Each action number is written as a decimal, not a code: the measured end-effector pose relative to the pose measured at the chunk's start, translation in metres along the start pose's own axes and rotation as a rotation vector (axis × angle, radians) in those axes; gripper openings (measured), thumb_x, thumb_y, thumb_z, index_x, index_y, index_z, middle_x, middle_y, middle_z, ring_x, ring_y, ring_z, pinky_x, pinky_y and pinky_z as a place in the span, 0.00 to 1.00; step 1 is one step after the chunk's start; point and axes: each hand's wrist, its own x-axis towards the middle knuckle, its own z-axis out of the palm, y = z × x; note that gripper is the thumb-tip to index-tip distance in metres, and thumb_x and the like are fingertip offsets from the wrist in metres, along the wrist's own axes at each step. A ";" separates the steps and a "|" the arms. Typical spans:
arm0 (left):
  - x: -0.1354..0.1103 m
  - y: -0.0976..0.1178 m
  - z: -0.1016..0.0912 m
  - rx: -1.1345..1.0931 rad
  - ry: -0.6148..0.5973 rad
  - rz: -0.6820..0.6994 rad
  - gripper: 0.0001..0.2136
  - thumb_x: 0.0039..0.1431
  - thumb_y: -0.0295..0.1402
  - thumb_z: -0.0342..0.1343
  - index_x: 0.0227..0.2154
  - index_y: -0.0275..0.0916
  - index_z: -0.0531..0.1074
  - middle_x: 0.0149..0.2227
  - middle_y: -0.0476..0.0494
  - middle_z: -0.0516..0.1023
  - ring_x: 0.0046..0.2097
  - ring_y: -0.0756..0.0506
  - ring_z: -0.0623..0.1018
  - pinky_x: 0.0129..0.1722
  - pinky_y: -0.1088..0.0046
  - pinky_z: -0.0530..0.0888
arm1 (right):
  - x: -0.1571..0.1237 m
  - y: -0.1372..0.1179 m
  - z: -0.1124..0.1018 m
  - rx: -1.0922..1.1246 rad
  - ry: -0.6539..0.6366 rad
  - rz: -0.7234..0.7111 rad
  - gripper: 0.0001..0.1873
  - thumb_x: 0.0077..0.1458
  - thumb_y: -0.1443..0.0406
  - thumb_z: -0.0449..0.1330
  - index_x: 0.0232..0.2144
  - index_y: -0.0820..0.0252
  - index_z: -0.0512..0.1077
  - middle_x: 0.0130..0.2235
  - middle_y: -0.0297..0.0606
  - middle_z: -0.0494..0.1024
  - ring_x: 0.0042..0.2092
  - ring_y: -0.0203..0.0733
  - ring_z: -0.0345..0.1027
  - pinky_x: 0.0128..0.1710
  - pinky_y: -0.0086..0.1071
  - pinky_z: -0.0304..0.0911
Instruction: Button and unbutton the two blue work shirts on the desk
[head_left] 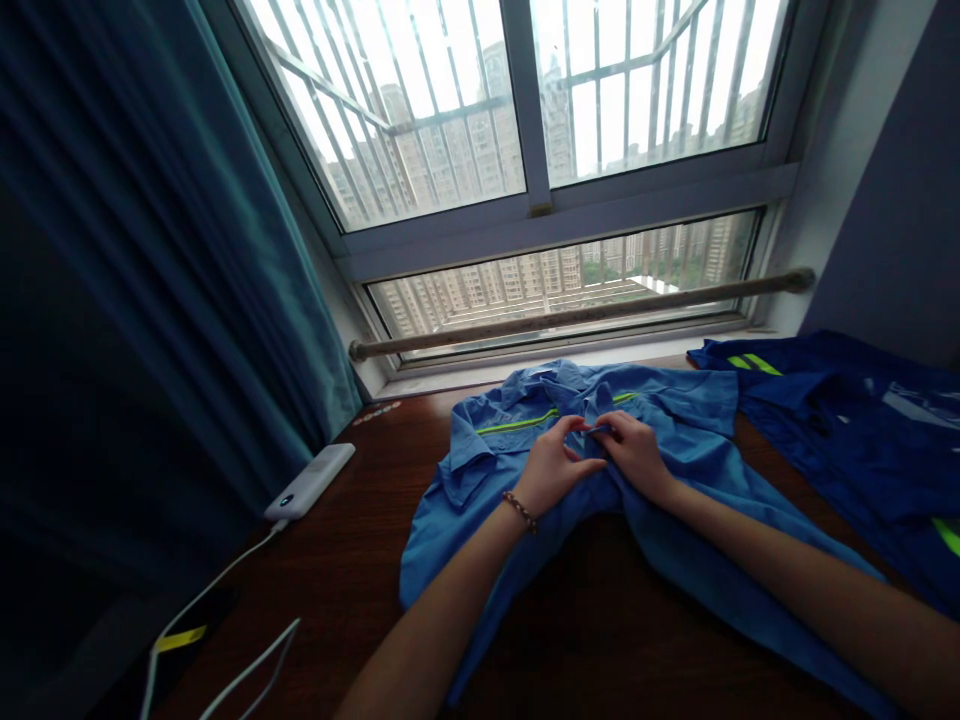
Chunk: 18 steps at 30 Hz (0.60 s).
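A light blue work shirt (675, 420) with yellow-green reflective stripes lies spread on the dark wooden table (360, 560), collar toward the window. My left hand (553, 465), with a bead bracelet on its wrist, pinches the shirt's front near the middle. My right hand (637, 455) meets it there, fingers closed on the same strip of fabric. Both hands touch at the fingertips over the shirt's placket.
A darker blue garment (862, 430) with reflective stripes lies at the right. A white power bank (310, 481) with a white cable (225, 580) sits at the left. A teal curtain (187, 260) hangs at the left. A window (525, 130) and a rail (585, 312) stand behind.
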 end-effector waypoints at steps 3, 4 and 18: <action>-0.005 0.012 -0.001 0.104 -0.098 -0.023 0.19 0.41 0.32 0.62 0.38 0.36 0.67 0.37 0.45 0.72 0.28 0.50 0.72 0.28 0.75 0.67 | 0.009 -0.014 -0.012 0.228 0.044 0.151 0.07 0.50 0.61 0.55 0.31 0.60 0.67 0.23 0.33 0.69 0.21 0.37 0.64 0.21 0.30 0.61; -0.006 0.016 0.000 0.155 -0.133 -0.013 0.12 0.43 0.32 0.60 0.33 0.36 0.69 0.33 0.48 0.72 0.29 0.49 0.71 0.28 0.76 0.66 | 0.012 -0.019 -0.015 0.297 0.061 0.202 0.09 0.50 0.60 0.56 0.32 0.60 0.66 0.21 0.32 0.69 0.20 0.37 0.65 0.20 0.29 0.62; 0.007 0.017 -0.042 -0.797 -0.261 -0.553 0.08 0.40 0.28 0.61 0.25 0.32 0.68 0.22 0.50 0.66 0.22 0.56 0.68 0.21 0.83 0.63 | 0.000 -0.087 -0.039 0.101 -0.234 -0.346 0.10 0.51 0.70 0.55 0.39 0.59 0.68 0.39 0.39 0.68 0.38 0.37 0.65 0.39 0.32 0.64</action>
